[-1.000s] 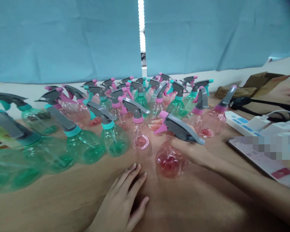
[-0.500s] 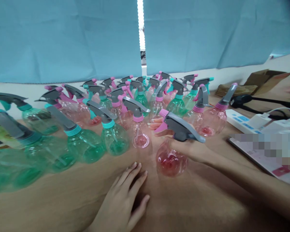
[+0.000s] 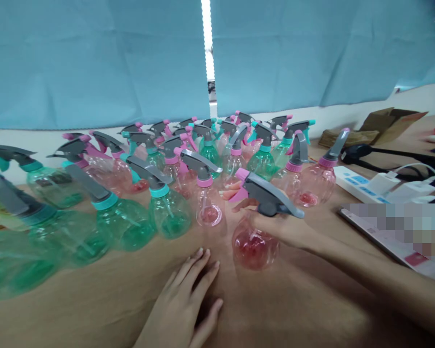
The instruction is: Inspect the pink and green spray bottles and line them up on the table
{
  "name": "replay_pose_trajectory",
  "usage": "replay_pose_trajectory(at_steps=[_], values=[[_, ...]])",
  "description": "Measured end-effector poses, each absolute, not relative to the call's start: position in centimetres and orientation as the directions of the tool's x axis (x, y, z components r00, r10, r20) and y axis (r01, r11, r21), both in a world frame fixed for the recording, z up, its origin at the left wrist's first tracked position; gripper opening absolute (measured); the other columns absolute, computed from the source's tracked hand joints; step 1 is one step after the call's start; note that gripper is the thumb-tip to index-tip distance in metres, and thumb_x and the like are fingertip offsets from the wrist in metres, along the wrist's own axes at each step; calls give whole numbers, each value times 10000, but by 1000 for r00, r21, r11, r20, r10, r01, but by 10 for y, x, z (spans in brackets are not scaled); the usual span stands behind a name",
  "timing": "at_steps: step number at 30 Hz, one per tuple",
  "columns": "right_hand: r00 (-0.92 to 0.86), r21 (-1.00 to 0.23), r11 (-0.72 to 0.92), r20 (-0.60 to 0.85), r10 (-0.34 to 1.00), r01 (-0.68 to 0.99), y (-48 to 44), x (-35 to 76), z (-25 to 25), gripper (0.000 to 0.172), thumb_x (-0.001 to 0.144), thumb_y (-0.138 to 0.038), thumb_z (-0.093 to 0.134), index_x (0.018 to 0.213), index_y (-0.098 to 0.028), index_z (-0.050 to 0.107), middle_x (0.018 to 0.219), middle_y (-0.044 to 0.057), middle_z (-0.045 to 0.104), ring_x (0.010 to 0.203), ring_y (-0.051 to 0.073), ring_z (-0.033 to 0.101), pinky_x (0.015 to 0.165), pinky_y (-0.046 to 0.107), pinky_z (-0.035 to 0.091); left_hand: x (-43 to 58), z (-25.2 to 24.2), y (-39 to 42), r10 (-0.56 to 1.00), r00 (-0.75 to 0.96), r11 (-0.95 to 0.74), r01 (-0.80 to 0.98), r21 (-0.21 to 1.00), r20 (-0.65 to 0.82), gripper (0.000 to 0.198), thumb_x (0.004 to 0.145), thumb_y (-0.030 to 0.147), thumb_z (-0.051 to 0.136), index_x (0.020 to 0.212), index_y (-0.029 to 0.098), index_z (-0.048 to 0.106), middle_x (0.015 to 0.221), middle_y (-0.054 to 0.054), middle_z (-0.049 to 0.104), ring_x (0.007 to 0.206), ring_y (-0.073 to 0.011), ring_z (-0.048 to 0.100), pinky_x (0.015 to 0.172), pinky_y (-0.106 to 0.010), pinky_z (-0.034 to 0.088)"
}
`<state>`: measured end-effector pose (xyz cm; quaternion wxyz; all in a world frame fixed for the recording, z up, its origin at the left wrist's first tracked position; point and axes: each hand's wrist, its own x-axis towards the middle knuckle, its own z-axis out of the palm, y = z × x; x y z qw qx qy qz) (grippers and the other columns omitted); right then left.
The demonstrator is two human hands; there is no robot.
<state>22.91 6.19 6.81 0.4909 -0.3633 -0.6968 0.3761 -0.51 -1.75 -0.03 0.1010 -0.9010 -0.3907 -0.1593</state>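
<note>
My right hand (image 3: 281,224) is wrapped round the neck of a pink spray bottle (image 3: 255,244) with a grey trigger head (image 3: 270,195). The bottle stands upright on the wooden table (image 3: 94,299), at the front of the group. My left hand (image 3: 186,302) lies flat on the table just left of that bottle, fingers stretched out, holding nothing. Behind stand several more spray bottles, a clear pink one (image 3: 207,205) and a green one (image 3: 168,210) nearest.
Green and pink spray bottles fill the table's middle and left, up to the blue curtain (image 3: 94,58). At the right lie a white power strip (image 3: 362,186), black cables (image 3: 395,157), a flat device (image 3: 395,232) and a brown cardboard box (image 3: 387,123).
The view has shifted slightly down and left. My right hand stays on the pink bottle, which has barely moved. The left hand keeps lying flat.
</note>
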Motion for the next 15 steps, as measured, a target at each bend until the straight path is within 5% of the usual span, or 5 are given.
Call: replay_pose_trajectory(at_steps=[6, 15], values=[[-247, -895, 430, 393, 886, 121, 60, 228, 74, 196, 619, -171, 512, 797, -239, 464, 604, -60, 491, 516, 112, 460, 477, 249, 366, -6, -1, -17, 674, 639, -671, 739, -56, 371, 440, 915, 332, 515, 1331, 192, 484, 1370, -85, 537, 1223, -267, 530, 971, -400, 476], [-278, -889, 434, 385, 880, 143, 61, 228, 69, 198, 648, -164, 515, 829, -230, 563, 709, -18, 619, 487, 96, 450, 445, 235, 354, -8, -4, -17, 662, 647, -671, 737, -85, 379, 466, 904, 327, 529, 1345, 185, 480, 1381, -85, 528, 1217, -268, 535, 968, -382, 478]])
